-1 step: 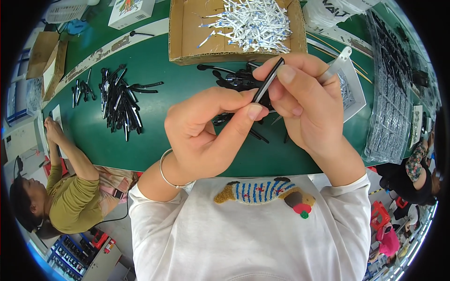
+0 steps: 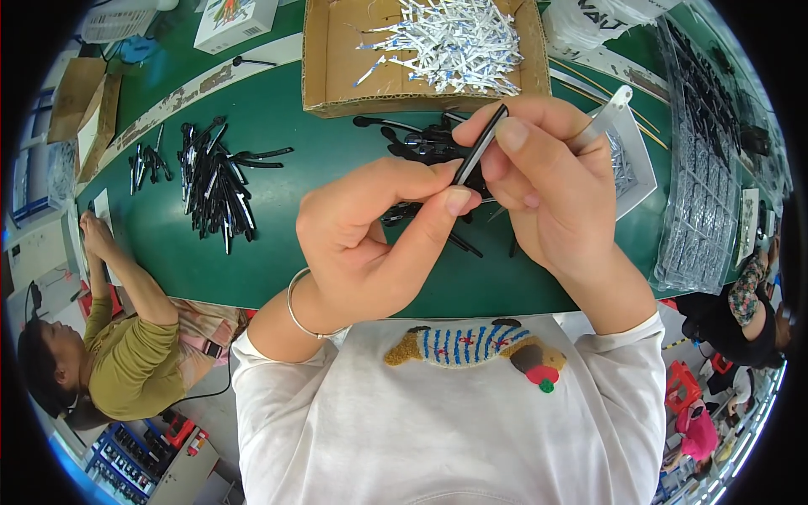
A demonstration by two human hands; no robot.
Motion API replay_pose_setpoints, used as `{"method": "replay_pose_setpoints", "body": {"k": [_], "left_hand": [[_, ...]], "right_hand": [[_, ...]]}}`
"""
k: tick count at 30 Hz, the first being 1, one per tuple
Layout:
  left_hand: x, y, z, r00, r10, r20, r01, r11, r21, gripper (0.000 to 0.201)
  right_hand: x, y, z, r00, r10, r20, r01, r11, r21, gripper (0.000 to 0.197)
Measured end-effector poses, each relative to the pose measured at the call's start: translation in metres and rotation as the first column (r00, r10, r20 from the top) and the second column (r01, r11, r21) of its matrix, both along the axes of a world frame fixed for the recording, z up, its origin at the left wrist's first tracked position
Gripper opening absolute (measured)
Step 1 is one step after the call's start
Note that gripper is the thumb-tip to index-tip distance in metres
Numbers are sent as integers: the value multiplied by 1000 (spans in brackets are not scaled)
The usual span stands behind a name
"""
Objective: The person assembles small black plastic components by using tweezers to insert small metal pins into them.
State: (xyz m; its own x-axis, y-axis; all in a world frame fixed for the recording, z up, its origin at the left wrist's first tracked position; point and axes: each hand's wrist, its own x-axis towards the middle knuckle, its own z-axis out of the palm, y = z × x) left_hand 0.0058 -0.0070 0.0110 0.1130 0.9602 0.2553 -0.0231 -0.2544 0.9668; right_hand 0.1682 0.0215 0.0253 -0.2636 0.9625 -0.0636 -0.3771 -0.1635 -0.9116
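Observation:
A slim black strip-shaped part (image 2: 476, 153) with a glossy pale face is held slanting in front of me. My left hand (image 2: 362, 227) pinches its lower end between thumb and forefinger. At the upper end, the thumb and forefinger of my right hand (image 2: 555, 168) close on it. Metal tweezers (image 2: 612, 108) are tucked in the same right hand, the broad end sticking out past the knuckles and a thin tip showing below the fingers. Behind my hands lies a heap of similar black parts (image 2: 421, 143), partly hidden by them.
Another pile of black parts (image 2: 217, 185) lies left on the green table (image 2: 278, 252), beside a smaller cluster (image 2: 150, 164). A cardboard box (image 2: 337, 105) of white-and-blue strips stands behind. To the right are a white tray (image 2: 644, 185) and stacked clear trays (image 2: 694, 185). A co-worker (image 2: 126, 362) sits left.

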Motion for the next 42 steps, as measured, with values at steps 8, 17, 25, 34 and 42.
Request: {"method": "replay_pose_setpoints", "body": {"k": [8, 17, 25, 34, 42], "left_hand": [[-6, 17, 2, 947, -68, 314, 139, 968, -210, 20], [-13, 19, 8, 962, -2, 273, 66, 972, -225, 16], [-15, 13, 10, 925, -100, 367, 120, 992, -33, 18], [-27, 12, 6, 973, -202, 113, 182, 969, 167, 17], [-32, 15, 5, 979, -203, 31, 186, 940, 285, 15]], "right_hand": [[0, 5, -5, 866, -253, 431, -70, 792, 607, 15], [25, 9, 24, 755, -293, 587, -48, 867, 496, 60], [17, 0, 27, 993, -66, 96, 47, 980, 193, 15], [9, -23, 20, 948, -78, 309, -184, 656, 732, 12], [2, -19, -2, 942, -197, 273, -186, 371, 910, 13]]}}
